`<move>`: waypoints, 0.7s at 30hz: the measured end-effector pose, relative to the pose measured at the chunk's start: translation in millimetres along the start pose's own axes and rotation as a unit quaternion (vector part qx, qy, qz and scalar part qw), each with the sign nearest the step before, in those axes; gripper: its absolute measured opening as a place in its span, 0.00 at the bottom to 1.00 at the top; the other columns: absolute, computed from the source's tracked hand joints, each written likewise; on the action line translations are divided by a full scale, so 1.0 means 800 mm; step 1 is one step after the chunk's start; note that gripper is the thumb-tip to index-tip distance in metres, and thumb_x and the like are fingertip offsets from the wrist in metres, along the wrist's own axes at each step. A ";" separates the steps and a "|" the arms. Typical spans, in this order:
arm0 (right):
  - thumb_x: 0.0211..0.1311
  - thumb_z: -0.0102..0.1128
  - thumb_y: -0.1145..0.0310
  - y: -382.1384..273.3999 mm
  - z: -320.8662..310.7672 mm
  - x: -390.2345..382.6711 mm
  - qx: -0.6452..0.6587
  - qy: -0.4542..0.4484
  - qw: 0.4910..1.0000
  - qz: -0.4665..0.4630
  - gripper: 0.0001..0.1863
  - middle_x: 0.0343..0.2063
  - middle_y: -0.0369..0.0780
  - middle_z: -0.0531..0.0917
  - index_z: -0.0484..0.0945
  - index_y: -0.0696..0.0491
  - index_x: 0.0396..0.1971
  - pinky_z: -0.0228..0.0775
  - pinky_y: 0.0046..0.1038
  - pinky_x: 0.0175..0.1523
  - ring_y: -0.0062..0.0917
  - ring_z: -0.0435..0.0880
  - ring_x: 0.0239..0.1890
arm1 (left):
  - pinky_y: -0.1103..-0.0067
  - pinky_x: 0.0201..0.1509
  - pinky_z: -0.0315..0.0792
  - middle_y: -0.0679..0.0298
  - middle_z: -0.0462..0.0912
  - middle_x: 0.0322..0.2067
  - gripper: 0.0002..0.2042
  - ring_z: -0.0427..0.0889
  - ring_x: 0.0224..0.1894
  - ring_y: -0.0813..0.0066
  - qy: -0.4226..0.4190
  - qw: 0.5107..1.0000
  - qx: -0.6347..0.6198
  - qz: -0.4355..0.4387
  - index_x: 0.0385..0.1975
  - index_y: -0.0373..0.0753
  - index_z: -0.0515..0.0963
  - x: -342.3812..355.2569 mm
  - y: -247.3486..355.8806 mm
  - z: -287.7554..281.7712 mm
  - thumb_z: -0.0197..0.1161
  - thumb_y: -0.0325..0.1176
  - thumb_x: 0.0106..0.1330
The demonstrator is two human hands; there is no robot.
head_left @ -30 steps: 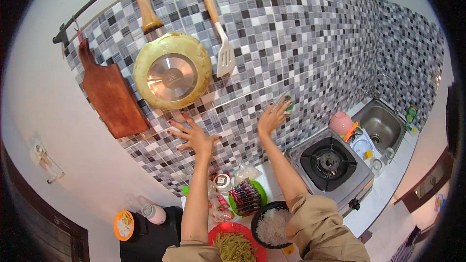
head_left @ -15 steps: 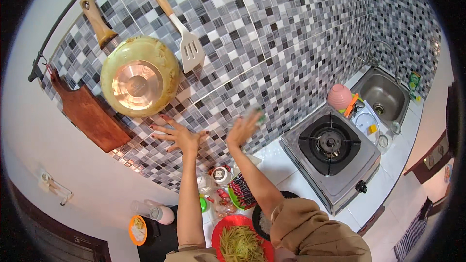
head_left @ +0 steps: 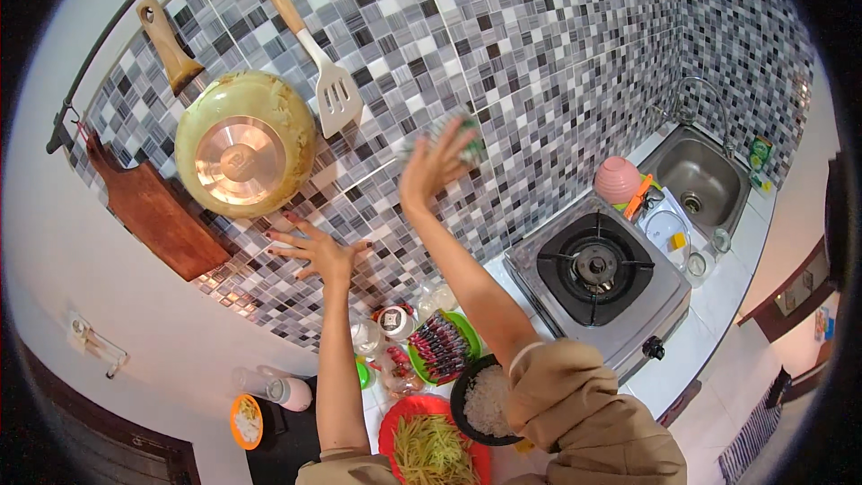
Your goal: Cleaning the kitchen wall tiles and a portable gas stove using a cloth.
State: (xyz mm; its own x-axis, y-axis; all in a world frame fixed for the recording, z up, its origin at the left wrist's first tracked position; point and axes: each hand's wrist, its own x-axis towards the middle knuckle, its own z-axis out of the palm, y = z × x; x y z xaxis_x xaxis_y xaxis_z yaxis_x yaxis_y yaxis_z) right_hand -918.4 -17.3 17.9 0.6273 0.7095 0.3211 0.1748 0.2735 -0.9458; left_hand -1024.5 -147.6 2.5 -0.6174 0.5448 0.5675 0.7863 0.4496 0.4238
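My left hand (head_left: 323, 256) is spread wide on the tiled wall (head_left: 530, 45), just below a hanging pan (head_left: 287, 144) with a pale yellow body and copper-coloured base. Its fingers are apart and hold nothing. Higher and to the right, my right hand (head_left: 433, 169) presses a green and white cloth (head_left: 471, 151) against the tiles. The palm covers much of the cloth, and only its edges show around the fingers. Beside the pan hangs a slotted turner (head_left: 337, 97) with a wooden handle, to the left of the cloth.
A wooden cutting board (head_left: 166, 220) hangs at left. Below my arms are a red plate of shredded vegetable (head_left: 388, 436), a black bowl of white food (head_left: 460, 413), a green tray of sachets (head_left: 471, 334) and jars. Rightward stand a gas stove (head_left: 539, 292), pink bowl (head_left: 618, 180) and sink (head_left: 709, 171).
My right hand has moved up the wall with the cloth, whose green and white edges now show more plainly. My left hand stays spread below the pan. The view has shifted slightly.
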 end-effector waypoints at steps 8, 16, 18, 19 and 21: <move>0.62 0.42 0.57 0.130 -0.025 -0.011 -0.083 0.062 0.991 -0.079 0.31 0.67 0.43 0.45 0.50 0.47 0.65 0.36 0.47 0.67 0.43 0.50 0.66 | 0.28 0.42 0.48 0.36 0.14 0.60 0.72 0.16 0.62 0.30 0.011 1.000 0.020 0.003 0.64 0.41 0.27 0.002 -0.006 0.005 0.81 0.44 0.22; 0.66 0.28 0.48 0.151 -0.022 -0.001 -0.039 0.010 0.961 0.274 0.32 0.67 0.43 0.39 0.37 0.39 0.67 0.42 0.46 0.64 0.51 0.56 0.62 | 0.29 0.43 0.50 0.36 0.14 0.60 0.70 0.17 0.61 0.30 -0.009 0.999 0.036 -0.016 0.64 0.38 0.30 0.002 0.000 0.002 0.81 0.43 0.23; 0.66 0.32 0.50 0.120 -0.021 -0.008 -0.057 0.006 0.989 0.139 0.33 0.67 0.44 0.38 0.37 0.40 0.67 0.39 0.46 0.65 0.50 0.52 0.64 | 0.29 0.43 0.50 0.36 0.14 0.60 0.69 0.16 0.61 0.30 -0.007 0.999 0.041 -0.015 0.63 0.34 0.33 0.003 0.000 0.003 0.81 0.44 0.23; 0.64 0.39 0.52 0.101 -0.018 -0.018 -0.035 -0.008 0.998 0.054 0.35 0.67 0.44 0.36 0.39 0.43 0.67 0.32 0.51 0.66 0.54 0.42 0.66 | 0.28 0.43 0.49 0.36 0.14 0.60 0.67 0.16 0.61 0.30 -0.006 0.999 0.034 -0.008 0.62 0.32 0.36 0.002 -0.002 0.003 0.81 0.45 0.23; 0.62 0.42 0.52 0.065 -0.012 -0.041 -0.054 -0.029 0.990 -0.129 0.35 0.67 0.45 0.40 0.43 0.44 0.67 0.29 0.54 0.66 0.54 0.38 0.66 | 0.28 0.43 0.49 0.36 0.14 0.60 0.67 0.16 0.61 0.30 -0.012 0.999 0.041 -0.016 0.62 0.32 0.36 0.006 -0.007 0.007 0.81 0.45 0.23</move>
State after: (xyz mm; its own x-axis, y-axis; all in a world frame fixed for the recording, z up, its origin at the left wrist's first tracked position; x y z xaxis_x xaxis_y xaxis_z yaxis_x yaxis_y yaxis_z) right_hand -923.0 -32.6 -42.0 0.5080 0.6616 0.5515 0.4053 0.3813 -0.8309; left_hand -1031.8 -143.5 -1.1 -0.6438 0.5449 0.5372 0.7616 0.5239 0.3814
